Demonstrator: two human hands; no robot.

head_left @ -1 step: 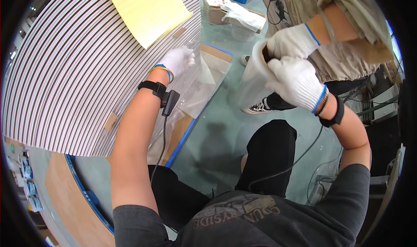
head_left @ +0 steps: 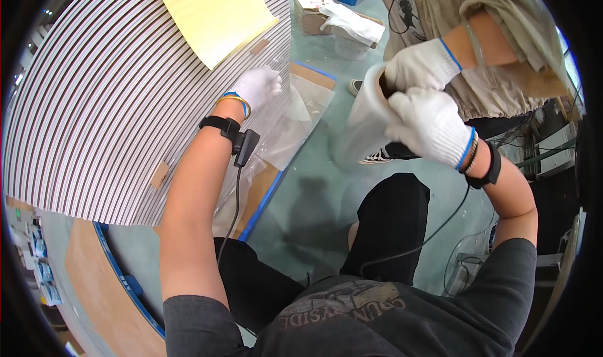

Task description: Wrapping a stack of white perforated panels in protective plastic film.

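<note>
A tall stack of sheets with striped edges (head_left: 119, 99) fills the left side. My left hand (head_left: 257, 87), in a white knit glove, is closed at the stack's near right corner, on clear plastic film (head_left: 267, 131) that hangs down there. My right hand (head_left: 432, 123), gloved too, grips the upper rim of a whitish roll of stretch film (head_left: 364, 118), held tilted above the floor. Another person's gloved hand (head_left: 418, 65) reaches into the roll's open end, right beside mine.
Yellow paper (head_left: 217, 18) lies against the stack. Below it are a blue pallet edge (head_left: 260, 206) and brown board (head_left: 308, 75). The other person (head_left: 490, 93) stands close at the right. Farther back are a box and tub with white plastic (head_left: 355, 24). Cables trail from both my wrists.
The film roll has tilted and shifted slightly, with my right hand and the other person's hand moving along with it. My left hand stays put.
</note>
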